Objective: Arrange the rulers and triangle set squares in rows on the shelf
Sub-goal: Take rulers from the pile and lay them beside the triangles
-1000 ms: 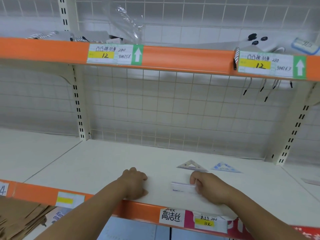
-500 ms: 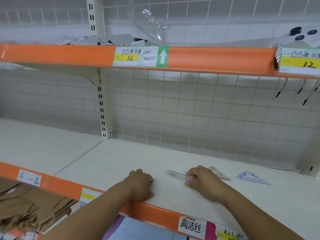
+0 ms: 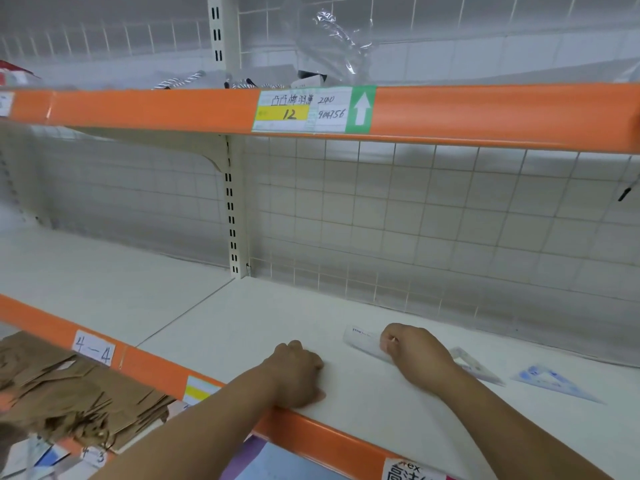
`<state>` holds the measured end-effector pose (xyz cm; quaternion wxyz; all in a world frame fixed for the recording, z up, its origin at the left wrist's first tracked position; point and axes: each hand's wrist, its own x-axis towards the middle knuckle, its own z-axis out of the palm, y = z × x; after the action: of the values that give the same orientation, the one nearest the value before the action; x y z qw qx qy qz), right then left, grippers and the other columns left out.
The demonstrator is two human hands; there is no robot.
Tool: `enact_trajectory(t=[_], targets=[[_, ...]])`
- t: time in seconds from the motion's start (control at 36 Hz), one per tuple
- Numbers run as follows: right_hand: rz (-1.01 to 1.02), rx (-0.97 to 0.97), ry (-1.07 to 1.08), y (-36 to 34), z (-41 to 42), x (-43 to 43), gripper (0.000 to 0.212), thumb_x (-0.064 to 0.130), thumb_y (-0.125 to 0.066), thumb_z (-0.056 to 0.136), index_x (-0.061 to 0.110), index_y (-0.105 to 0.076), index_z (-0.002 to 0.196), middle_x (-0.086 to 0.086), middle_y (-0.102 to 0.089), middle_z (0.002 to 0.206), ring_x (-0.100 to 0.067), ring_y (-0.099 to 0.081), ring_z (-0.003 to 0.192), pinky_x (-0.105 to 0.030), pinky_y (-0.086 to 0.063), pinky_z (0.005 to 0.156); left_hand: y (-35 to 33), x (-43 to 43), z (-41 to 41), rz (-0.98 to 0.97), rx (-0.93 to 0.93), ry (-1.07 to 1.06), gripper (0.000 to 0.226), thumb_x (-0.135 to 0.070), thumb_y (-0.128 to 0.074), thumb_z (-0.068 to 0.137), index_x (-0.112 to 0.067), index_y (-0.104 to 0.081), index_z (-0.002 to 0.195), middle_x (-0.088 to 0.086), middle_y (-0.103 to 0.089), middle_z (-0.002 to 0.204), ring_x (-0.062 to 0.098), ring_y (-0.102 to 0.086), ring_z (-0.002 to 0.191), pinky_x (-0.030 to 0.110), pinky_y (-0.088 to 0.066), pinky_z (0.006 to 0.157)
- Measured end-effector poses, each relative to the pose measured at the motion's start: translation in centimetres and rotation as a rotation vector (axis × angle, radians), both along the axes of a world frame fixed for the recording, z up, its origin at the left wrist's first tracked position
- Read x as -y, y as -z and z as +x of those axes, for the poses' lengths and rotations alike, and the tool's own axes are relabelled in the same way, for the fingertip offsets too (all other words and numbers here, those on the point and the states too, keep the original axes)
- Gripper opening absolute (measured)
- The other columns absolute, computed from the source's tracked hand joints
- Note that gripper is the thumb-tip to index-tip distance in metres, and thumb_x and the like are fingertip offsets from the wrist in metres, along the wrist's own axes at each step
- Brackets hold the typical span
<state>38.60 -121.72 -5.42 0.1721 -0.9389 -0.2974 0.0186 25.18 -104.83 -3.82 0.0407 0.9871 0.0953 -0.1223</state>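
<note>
Rulers are barely lining up: right hand [image 3: 415,355] fingers are closing on one ruler [image 3: 362,339], left hand [image 3: 298,374] resting fisted, two set squares [image 3: 550,379] waiting on shelf [image 3: 242,320].

This is a shop. The metal shelf [image 3: 311,323] has orange edge strips [image 3: 138,107]. A handwritten price label [image 3: 313,109] is on one strip.
</note>
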Motion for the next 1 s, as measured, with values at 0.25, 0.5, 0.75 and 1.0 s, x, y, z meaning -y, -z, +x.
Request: enact_trajectory(t=[0.25, 0.5, 0.75, 1.0], targets=[[-0.025, 0.009, -0.045, 0.1, 0.4, -1.7, 0.018, 0.026, -0.039, 0.093, 0.023, -0.057, 0.095, 0.005, -0.059, 0.095, -0.018, -0.054, 0.089, -0.028, -0.041, 0.072, 0.1, -0.5, 0.3, 0.003, 0.003, -0.003, 0.047, -0.040, -0.049, 0.095, -0.017, -0.048, 0.136, 0.009, -0.045, 0.136, 0.027, -0.038, 0.124, 0.030, -0.030, 0.101], [-0.078, 0.172, -0.065, 0.8, 1.0, -3.5, 0.031, 0.012, -0.039, 0.092, 0.028, -0.065, 0.100, 0.003, -0.055, 0.099, -0.019, -0.055, 0.097, -0.028, -0.043, 0.074, 0.8, -1.5, 0.2, -0.019, 0.013, -0.063, 0.056, -0.047, -0.053, 0.092, -0.023, -0.042, 0.142, 0.013, -0.040, 0.135, 0.030, -0.037, 0.125, 0.034, -0.032, 0.104], [-0.150, 0.321, -0.055, 1.3, 1.5, -4.6, 0.031, 0.007, -0.038, 0.090, 0.024, -0.063, 0.100, 0.005, -0.041, 0.088, -0.018, -0.053, 0.101, -0.026, -0.041, 0.068, 1.3, -2.7, -0.5, -0.072, 0.029, -0.143, 0.062, -0.052, -0.056, 0.088, -0.029, -0.039, 0.143, 0.010, -0.037, 0.135, 0.030, -0.034, 0.129, 0.040, -0.034, 0.108], [-0.238, 0.347, -0.017, 2.0, 2.0, -4.9, 0.036, 0.001, -0.040, 0.086, 0.024, -0.062, 0.102, 0.006, -0.034, 0.074, -0.016, -0.045, 0.080, -0.024, -0.036, 0.065, 0.3, -3.4, -1.3, -0.085, 0.043, -0.177, 0.066, -0.053, -0.057, 0.088, -0.027, -0.037, 0.145, 0.009, -0.036, 0.136, 0.028, -0.033, 0.130, 0.040, -0.034, 0.108]])
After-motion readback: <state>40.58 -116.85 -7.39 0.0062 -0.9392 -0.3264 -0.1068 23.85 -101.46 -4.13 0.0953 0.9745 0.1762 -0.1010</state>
